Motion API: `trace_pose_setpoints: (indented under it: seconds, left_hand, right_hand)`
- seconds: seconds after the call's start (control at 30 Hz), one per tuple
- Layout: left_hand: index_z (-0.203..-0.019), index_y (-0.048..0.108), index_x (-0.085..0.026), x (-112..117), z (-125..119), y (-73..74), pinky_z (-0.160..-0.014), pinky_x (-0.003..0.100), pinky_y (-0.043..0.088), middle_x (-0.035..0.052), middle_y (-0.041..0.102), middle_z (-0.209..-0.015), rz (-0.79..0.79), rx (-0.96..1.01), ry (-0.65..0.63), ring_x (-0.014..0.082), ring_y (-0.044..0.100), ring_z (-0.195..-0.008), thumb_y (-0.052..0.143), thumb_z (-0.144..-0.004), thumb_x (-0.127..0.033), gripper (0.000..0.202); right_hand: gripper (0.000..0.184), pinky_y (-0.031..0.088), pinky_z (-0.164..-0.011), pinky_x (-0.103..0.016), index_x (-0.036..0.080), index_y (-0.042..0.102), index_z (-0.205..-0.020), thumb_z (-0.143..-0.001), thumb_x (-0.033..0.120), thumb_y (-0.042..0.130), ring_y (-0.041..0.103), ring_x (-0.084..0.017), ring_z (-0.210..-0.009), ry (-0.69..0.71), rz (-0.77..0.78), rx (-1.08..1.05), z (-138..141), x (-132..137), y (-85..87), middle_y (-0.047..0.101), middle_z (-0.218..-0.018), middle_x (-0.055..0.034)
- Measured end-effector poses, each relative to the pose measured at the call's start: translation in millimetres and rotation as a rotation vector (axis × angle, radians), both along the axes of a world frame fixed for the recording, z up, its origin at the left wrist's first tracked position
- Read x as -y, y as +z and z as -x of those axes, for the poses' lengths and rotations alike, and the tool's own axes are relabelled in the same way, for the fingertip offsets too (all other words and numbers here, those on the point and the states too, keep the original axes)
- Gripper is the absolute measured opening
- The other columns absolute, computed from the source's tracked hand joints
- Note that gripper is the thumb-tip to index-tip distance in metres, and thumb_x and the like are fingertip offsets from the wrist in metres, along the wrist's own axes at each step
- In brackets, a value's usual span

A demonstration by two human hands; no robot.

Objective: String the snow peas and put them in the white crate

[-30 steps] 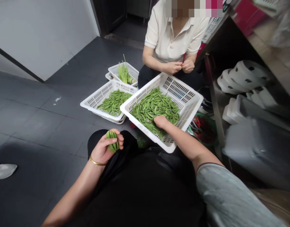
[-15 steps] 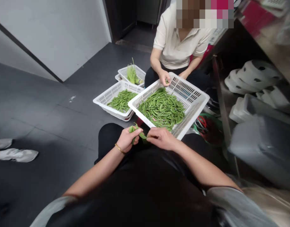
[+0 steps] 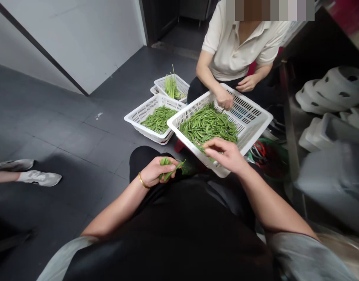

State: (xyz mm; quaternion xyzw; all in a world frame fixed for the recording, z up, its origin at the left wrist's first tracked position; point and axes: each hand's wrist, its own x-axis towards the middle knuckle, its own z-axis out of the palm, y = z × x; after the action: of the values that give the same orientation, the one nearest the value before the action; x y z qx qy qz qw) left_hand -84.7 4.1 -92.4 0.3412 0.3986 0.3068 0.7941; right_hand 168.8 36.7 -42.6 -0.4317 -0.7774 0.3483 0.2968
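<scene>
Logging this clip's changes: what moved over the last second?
The right hand left the basket, met the left hand at its pods, then pulled back over the basket's near edge. The co-worker's hand reached into the basket. The left hand kept its pods; the basket stayed put.

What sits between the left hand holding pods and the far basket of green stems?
Head view: a white basket holding loose green pods.
</scene>
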Motion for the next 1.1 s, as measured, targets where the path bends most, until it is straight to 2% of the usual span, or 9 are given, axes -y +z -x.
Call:
trace_pose_setpoints:
  seconds: [0.1,0.23,0.33,0.43,0.53,0.67,0.77,0.9,1.1]
  left_hand:
    - [-0.084,0.063,-0.011,-2.6,2.3,-0.5,-0.030,0.017,0.023,0.0016,0.060,-0.052,0.004,-0.029,-0.055,0.0043,0.036,-0.030,0.073,-0.066,-0.034,0.031]
    - [-0.081,0.067,-0.013,-3.5,3.1,10.2,-0.038,0.019,0.032,0.0034,0.062,-0.058,-0.274,-0.264,-0.159,0.0075,0.044,-0.039,0.071,-0.069,-0.033,0.023]
    - [-0.070,0.070,-0.018,1.3,-0.9,22.5,-0.055,0.023,0.042,0.0054,0.064,-0.066,-0.679,-0.426,-0.214,0.0136,0.055,-0.059,0.072,-0.067,-0.026,0.009]
    - [-0.073,0.073,-0.020,6.8,-5.8,27.4,-0.063,0.026,0.044,0.0072,0.066,-0.070,-0.811,-0.470,-0.076,0.0161,0.058,-0.065,0.069,-0.070,-0.022,0.006]
    - [-0.081,0.073,-0.019,1.8,-0.3,25.2,-0.052,0.025,0.042,0.0066,0.068,-0.075,-0.681,-0.421,0.365,0.0133,0.055,-0.056,0.068,-0.071,-0.023,0.011]
    - [-0.066,0.066,-0.020,-25.0,30.4,24.4,-0.039,0.021,0.034,0.0010,0.062,-0.060,-0.400,0.011,0.805,0.0102,0.047,-0.045,0.068,-0.067,-0.030,0.010]
    - [-0.063,0.062,-0.018,-41.4,49.9,22.9,-0.044,0.020,0.040,0.0012,0.060,-0.060,-0.187,0.219,0.789,0.0120,0.052,-0.057,0.066,-0.064,-0.027,0.010]
    - [-0.089,0.067,-0.023,-43.3,43.4,12.6,-0.049,0.023,0.045,0.0014,0.063,-0.066,-0.014,0.196,0.656,0.0127,0.053,-0.058,0.067,-0.060,-0.019,0.030]
    - [-0.071,0.062,-0.015,-37.0,13.9,3.2,-0.037,0.015,0.029,-0.0042,0.043,-0.049,0.001,0.209,0.355,0.0046,0.037,-0.042,0.073,-0.065,-0.019,0.013]
  right_hand:
    - [0.028,0.046,-0.069,-0.030,0.018,0.059,-0.105,-0.087,0.038,0.054,0.058,-0.019,-0.082,0.171,-0.281,0.323,22.9,11.2,-7.0,0.061,-0.096,-0.0105]
    - [0.024,0.040,-0.062,-0.028,0.016,0.059,-0.076,-0.092,0.023,0.041,0.054,-0.016,-0.068,0.415,-0.330,0.478,47.4,17.4,-18.5,0.058,-0.073,-0.0068]
    - [0.029,0.039,-0.055,-0.025,0.017,0.052,-0.067,-0.091,0.029,0.042,0.052,-0.012,-0.057,0.502,-0.014,0.178,52.4,16.5,-25.8,0.055,-0.064,-0.0019]
    - [0.037,0.043,-0.051,-0.023,0.017,0.048,-0.071,-0.092,0.044,0.035,0.055,-0.012,-0.052,0.402,0.479,-0.281,54.6,19.1,-36.4,0.054,-0.057,0.0008]
    - [0.042,0.047,-0.052,-0.024,0.016,0.051,-0.077,-0.089,0.054,0.038,0.058,-0.012,-0.053,0.263,0.650,-0.464,51.6,24.3,-46.1,0.057,-0.059,0.0002]
    - [0.037,0.045,-0.061,-0.023,0.014,0.063,-0.081,-0.086,0.049,0.051,0.059,-0.012,-0.064,0.269,0.327,-0.072,27.0,17.1,-44.6,0.062,-0.069,-0.0027]
    - [0.033,0.043,-0.064,-0.022,0.018,0.067,-0.096,-0.082,0.048,0.058,0.061,-0.013,-0.070,0.236,0.166,0.334,1.1,-11.3,-42.1,0.067,-0.079,-0.0024]
    - [0.024,0.043,-0.070,-0.023,0.015,0.068,-0.093,-0.086,0.034,0.055,0.063,-0.018,-0.086,-0.004,0.197,0.816,-13.3,-66.7,-65.7,0.069,-0.094,-0.0097]
    - [0.015,0.044,-0.066,-0.022,0.009,0.070,-0.081,-0.074,0.021,0.064,0.064,-0.020,-0.082,0.012,0.275,0.889,-7.3,-106.2,-96.2,0.070,-0.087,-0.0154]
